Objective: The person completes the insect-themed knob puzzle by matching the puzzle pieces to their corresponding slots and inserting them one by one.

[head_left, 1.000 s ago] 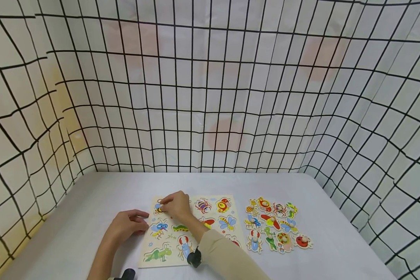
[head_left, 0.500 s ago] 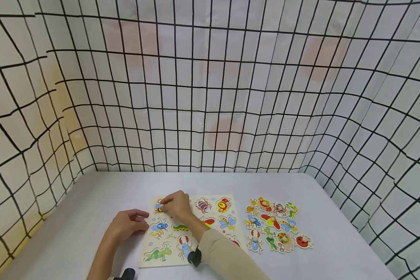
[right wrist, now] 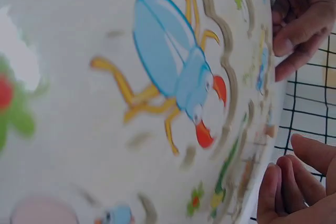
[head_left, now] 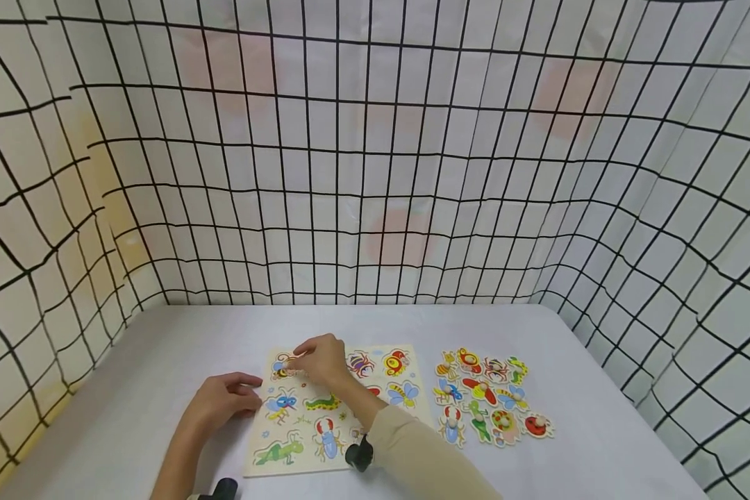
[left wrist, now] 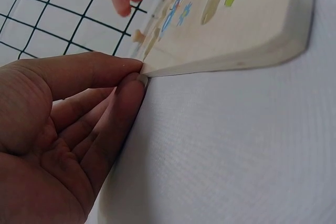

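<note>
Head view shows the puzzle board (head_left: 306, 458) lying flat on the white table (head_left: 181, 347), with the left hand (head_left: 221, 401) at its left edge and the right hand (head_left: 322, 360) above its far-left part. From the left wrist, the left hand's thumb and a finger come right up to the board's edge and touch it, the other fingers loosely bent; that hand rests relaxed against the board rather than clenched. The right hand is released: from the right wrist its thumb and fingers stand apart, with only air between them. Its fingertips come just beside the bee figure (head_left: 281, 367), near the board's far left corner, so the bee lies beyond the left hand and close to the right one. A small wooden knob (left wrist: 137, 36) stands up from the board, near the right hand's fingertips but apart from them. Nearer the right wrist camera lies the blue beetle picture (right wrist: 163, 45), and the beige sleeve (head_left: 425, 451) reaches across the board. Loose insect pieces (head_left: 480, 391) lie clustered to the right of the board, well apart from both hands, the ladybird piece (head_left: 539, 425) outermost
</note>
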Motion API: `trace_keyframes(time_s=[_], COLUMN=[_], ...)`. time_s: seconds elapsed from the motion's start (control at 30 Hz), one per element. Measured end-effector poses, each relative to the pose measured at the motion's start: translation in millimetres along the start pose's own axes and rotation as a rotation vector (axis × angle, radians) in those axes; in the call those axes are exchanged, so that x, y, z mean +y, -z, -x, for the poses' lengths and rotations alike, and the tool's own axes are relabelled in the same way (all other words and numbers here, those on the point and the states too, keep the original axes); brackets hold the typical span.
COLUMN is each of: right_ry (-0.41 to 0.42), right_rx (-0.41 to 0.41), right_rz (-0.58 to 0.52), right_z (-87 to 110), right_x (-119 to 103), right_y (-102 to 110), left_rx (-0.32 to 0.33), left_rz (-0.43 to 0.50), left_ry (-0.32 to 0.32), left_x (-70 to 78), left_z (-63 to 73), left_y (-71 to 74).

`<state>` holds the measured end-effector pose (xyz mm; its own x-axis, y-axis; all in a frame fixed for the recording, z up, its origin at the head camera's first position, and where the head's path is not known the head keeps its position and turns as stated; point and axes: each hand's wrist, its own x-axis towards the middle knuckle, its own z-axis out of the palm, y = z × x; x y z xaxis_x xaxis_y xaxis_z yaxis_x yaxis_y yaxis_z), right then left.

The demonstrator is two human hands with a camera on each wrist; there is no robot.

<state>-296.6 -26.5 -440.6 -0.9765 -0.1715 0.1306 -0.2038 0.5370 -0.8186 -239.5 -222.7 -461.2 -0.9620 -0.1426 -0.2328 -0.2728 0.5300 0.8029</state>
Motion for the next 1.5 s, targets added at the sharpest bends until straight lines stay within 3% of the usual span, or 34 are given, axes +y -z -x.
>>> trace_keyframes(time_s=[0.57,0.87,1.5], right_ry=[-0.015,0.028,-0.067], right_rx=[-0.045,-0.037,0.038], right_rz=[-0.005,-0.008,0.107], right_z=[2.0,8.9,14.4], right_x=[18,37,78], right_y=[62,95,157], left_rx=[-0.004,-0.003,0.009], left_rz=[0.01,0.022,0.037], left_ry=[0.007,0.008,0.012], left_x=[-1.2,0.6,-0.2], left_z=[-1.5,0.4,0.2], left_y=[2.5,3.1,-1.5])
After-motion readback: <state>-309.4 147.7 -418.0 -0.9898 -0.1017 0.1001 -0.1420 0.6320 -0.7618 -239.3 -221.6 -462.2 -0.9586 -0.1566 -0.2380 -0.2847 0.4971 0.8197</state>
